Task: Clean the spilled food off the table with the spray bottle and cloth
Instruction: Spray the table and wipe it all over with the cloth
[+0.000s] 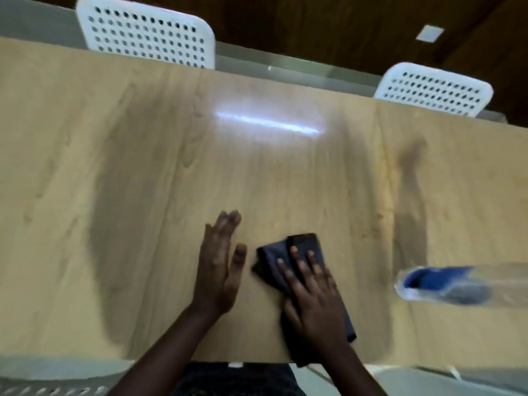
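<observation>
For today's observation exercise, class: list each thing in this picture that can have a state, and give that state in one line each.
left hand: open, fingers straight, edge-on at the table beside the cloth, holding nothing.
right hand: open, fingers spread, pressing flat on the cloth.
cloth: dark, folded, lying on the table near its front edge.
spray bottle: blurred, at the right; cannot tell if upright.
table: no spilled food visible.
chairs: two, at the far side.

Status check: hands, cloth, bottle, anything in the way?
Right hand flat, pressing the cloth on the table. Left hand open beside it, holding nothing. Spray bottle at right, untouched. No spilled food visible; nothing blocking.
</observation>
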